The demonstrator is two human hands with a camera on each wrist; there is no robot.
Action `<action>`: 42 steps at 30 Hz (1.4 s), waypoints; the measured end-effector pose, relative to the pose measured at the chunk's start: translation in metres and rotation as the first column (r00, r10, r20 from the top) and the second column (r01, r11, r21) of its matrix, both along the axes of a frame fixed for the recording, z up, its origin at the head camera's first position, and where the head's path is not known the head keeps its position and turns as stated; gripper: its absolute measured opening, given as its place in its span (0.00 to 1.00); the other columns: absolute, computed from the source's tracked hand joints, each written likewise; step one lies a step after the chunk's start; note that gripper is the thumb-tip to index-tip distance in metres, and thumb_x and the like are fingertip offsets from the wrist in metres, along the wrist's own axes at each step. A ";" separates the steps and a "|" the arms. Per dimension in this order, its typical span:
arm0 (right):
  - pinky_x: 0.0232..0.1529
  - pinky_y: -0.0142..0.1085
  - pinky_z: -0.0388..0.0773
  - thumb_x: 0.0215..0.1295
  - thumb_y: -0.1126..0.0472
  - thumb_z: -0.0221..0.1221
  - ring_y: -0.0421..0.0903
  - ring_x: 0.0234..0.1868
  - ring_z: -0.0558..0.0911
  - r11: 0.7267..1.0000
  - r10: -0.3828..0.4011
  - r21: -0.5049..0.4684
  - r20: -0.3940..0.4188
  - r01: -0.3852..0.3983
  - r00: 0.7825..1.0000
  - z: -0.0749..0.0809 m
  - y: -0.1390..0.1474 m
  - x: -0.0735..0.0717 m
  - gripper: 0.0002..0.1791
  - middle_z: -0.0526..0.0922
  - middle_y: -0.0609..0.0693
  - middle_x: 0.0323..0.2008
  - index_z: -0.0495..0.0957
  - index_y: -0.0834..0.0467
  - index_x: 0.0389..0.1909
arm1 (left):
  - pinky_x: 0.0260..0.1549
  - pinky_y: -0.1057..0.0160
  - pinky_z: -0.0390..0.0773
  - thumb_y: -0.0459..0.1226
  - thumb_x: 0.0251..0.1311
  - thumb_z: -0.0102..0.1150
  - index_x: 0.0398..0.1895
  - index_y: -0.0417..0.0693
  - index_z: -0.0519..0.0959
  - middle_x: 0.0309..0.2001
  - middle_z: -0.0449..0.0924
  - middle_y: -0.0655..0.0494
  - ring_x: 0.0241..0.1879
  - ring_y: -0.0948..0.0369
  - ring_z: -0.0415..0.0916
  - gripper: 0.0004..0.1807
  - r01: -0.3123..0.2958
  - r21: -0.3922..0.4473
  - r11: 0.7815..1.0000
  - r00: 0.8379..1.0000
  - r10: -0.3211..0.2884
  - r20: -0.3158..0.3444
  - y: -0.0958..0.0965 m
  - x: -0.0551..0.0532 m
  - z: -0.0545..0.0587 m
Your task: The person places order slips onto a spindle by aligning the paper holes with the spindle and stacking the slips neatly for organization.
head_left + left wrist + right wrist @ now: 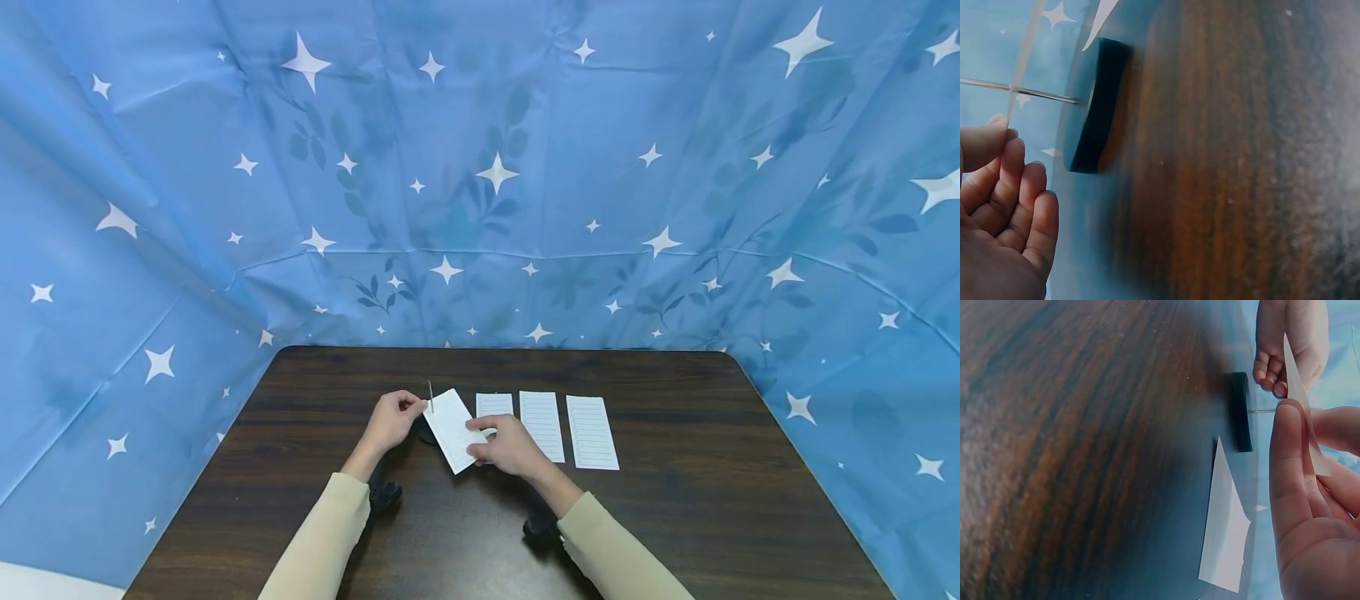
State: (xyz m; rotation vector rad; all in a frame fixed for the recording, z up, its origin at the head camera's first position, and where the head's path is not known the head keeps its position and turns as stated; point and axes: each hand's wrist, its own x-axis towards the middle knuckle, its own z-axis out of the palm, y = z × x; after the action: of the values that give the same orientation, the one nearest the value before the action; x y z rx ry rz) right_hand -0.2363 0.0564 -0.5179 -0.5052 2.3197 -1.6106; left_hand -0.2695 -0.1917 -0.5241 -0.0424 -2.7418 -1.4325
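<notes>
A white paper slip (452,435) is held off the table between both hands. My left hand (393,421) pinches its upper left corner between thumb and index finger, the other fingers loosely bent. At the opposite edge, my right hand (512,448) grips the slip between thumb and fingers. A thin metal spike (1047,95) rises from a black round base (1092,119), the form of a bill spike. The spike goes through the slip near the left fingertips, with the slip partway up it. In the head view the slip mostly hides the base.
Right of the held slip, three lined paper slips lie in a row: a left one (494,403) partly behind the right hand, a middle one (542,423) and a right one (592,432). The dark wooden table (690,517) meets a blue star-patterned curtain (495,217) at the back.
</notes>
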 end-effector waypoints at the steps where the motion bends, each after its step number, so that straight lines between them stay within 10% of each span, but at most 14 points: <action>1: 0.25 0.35 0.77 0.61 0.69 0.67 0.48 0.24 0.86 1.000 -0.003 0.014 -0.001 0.003 1.000 0.000 0.000 0.000 0.22 0.87 0.51 0.32 0.81 0.68 0.57 | 0.33 0.58 0.71 0.40 0.70 0.62 0.38 0.42 0.85 0.32 0.79 0.53 0.29 0.57 0.70 0.09 0.002 -0.002 1.000 1.000 -0.002 0.000 0.000 0.000 -0.001; 26: 0.21 0.32 0.75 0.59 0.70 0.66 0.41 0.19 0.83 0.991 0.018 0.132 -0.048 -0.011 0.999 -0.007 -0.006 0.004 0.22 0.84 0.49 0.22 0.79 0.72 0.56 | 0.30 0.59 0.72 0.35 0.67 0.64 0.33 0.43 0.84 0.29 0.78 0.55 0.27 0.59 0.71 0.05 0.025 -0.075 0.997 1.000 -0.026 -0.010 0.005 0.000 -0.010; 42: 0.21 0.33 0.78 0.57 0.73 0.66 0.39 0.18 0.81 0.982 0.022 0.188 -0.100 -0.003 0.995 -0.009 -0.009 0.005 0.21 0.81 0.58 0.39 0.80 0.73 0.53 | 0.31 0.59 0.73 0.35 0.67 0.64 0.32 0.45 0.83 0.28 0.78 0.56 0.27 0.61 0.72 0.05 0.041 -0.166 0.985 0.999 -0.043 -0.005 0.008 -0.001 -0.011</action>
State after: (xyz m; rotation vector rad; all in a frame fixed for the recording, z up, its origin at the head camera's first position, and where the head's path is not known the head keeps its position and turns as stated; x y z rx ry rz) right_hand -0.2312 0.0472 -0.5272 -0.5685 2.5059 -1.3715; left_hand -0.2706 -0.1835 -0.5348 -0.1127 -2.8630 -1.2052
